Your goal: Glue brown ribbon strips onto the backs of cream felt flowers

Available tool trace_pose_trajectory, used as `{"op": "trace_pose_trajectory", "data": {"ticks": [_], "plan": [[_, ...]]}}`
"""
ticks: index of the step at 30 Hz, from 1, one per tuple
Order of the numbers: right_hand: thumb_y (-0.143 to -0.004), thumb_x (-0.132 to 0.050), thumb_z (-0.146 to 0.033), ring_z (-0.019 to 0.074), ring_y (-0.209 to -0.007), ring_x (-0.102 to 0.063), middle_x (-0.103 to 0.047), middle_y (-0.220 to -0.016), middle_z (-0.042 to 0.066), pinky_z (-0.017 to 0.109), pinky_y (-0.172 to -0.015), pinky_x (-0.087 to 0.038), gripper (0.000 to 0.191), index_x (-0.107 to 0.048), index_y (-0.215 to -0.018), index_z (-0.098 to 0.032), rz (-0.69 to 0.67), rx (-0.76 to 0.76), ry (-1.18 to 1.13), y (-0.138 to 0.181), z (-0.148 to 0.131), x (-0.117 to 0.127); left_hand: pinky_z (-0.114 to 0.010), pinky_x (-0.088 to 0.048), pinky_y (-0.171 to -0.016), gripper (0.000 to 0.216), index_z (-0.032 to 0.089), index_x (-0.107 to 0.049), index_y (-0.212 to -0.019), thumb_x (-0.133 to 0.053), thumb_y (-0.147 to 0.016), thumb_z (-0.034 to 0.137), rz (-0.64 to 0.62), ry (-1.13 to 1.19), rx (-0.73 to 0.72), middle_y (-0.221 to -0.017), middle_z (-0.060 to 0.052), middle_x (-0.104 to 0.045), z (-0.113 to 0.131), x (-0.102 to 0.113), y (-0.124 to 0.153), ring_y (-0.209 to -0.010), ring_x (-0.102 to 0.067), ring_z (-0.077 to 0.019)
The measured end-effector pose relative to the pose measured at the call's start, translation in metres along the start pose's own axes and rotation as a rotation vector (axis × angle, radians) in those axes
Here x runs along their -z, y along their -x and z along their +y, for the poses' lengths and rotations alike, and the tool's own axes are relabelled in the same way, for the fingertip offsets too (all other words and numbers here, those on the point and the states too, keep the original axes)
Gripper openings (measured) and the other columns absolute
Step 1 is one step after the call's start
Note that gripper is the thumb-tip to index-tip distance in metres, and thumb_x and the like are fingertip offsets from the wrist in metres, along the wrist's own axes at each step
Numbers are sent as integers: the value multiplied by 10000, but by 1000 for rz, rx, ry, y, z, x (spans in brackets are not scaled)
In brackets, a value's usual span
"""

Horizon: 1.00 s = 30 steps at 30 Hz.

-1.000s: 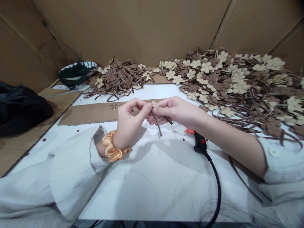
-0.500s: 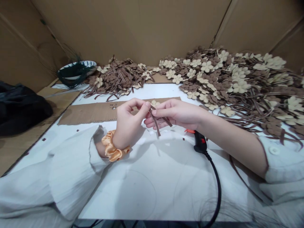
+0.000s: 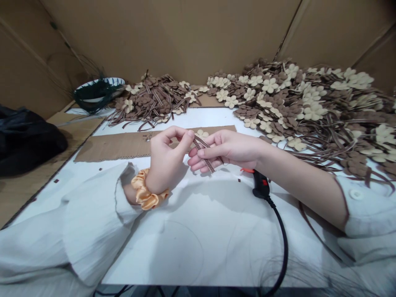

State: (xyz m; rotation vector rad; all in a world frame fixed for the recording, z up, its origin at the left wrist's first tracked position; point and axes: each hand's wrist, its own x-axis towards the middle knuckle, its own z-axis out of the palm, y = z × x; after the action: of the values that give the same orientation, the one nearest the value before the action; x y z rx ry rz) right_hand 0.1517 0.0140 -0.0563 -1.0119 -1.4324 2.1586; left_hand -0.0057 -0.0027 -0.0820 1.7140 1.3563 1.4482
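Note:
My left hand (image 3: 170, 159) pinches the upper end of a brown ribbon (image 3: 209, 165) with pale stitched edges between thumb and forefinger. The ribbon is doubled over, its two tails slanting down to the right. Palm up, my right hand (image 3: 227, 150) lies under and beside the tails, with its thumb pressing on the ribbon against the fingers. Just behind the hands, a cream felt flower (image 3: 202, 133) rests by the cardboard strip (image 3: 114, 147). Below my right wrist lies a black tool with a red switch (image 3: 261, 185), an orange part and a cord.
A mound of brown and cream felt flowers (image 3: 309, 93) with ribbons fills the back right. A smaller flower heap (image 3: 157, 99) lies back left, beside a bowl (image 3: 116, 81) of dark green strands. A black plastic bag (image 3: 27, 138) sits at far left. Cardboard walls surround the table.
The ribbon tails have swung to the right and up, and now lie across the right fingers. Both hands stay in nearly the same place.

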Motion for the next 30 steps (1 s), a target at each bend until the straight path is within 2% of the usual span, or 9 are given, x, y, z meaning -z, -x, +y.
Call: {"op": "trace_pose_trajectory", "data": {"ticks": [5, 10, 13, 21, 30], "plan": [[-828, -546, -44, 115, -692, -688, -714, -738, 78, 197, -655, -546, 125, -637, -755, -88, 45, -18, -58, 0, -2, -2, -245, -430, -602, 146, 178, -594, -620, -588, -763, 207, 6, -13, 3, -598, 15, -596, 0, 0, -1, -574, -517, -117], [-872, -523, -164, 159, -760, -688, -707, -746, 105, 278, -727, -556, 205, -643, -726, -87, 50, -13, -61, 1, -2, -3, -239, -422, -616, 162, 176, -585, -603, -583, -761, 209, 29, -49, -29, -587, 21, -575, 0, 0, -2, -587, -510, -116], [-893, -461, -142, 149, -723, -683, -707, -740, 105, 275, -716, -555, 247, -659, -758, -83, 70, 4, -50, 1, -2, -2, -243, -421, -621, 165, 176, -587, -609, -578, -767, 221, 23, -56, -24, -593, 20, -576, 0, 0, -2, -591, -512, -117], [-855, -500, -91, 161, -762, -694, -718, -779, 122, 237, -675, -559, 202, -675, -756, -72, 93, 17, -29, 1, -1, -2, -241, -410, -615, 159, 171, -589, -609, -578, -765, 202, 24, -66, -20, -602, 15, -580, 0, 1, -2, -599, -508, -118], [-839, -528, -80, 158, -753, -694, -720, -787, 109, 261, -700, -569, 172, -679, -756, -75, 83, -11, -45, 0, -1, -2, -236, -412, -617, 157, 171, -588, -606, -580, -760, 200, 29, -55, -38, -606, 16, -589, -2, 0, -2, -600, -510, -116]]}}
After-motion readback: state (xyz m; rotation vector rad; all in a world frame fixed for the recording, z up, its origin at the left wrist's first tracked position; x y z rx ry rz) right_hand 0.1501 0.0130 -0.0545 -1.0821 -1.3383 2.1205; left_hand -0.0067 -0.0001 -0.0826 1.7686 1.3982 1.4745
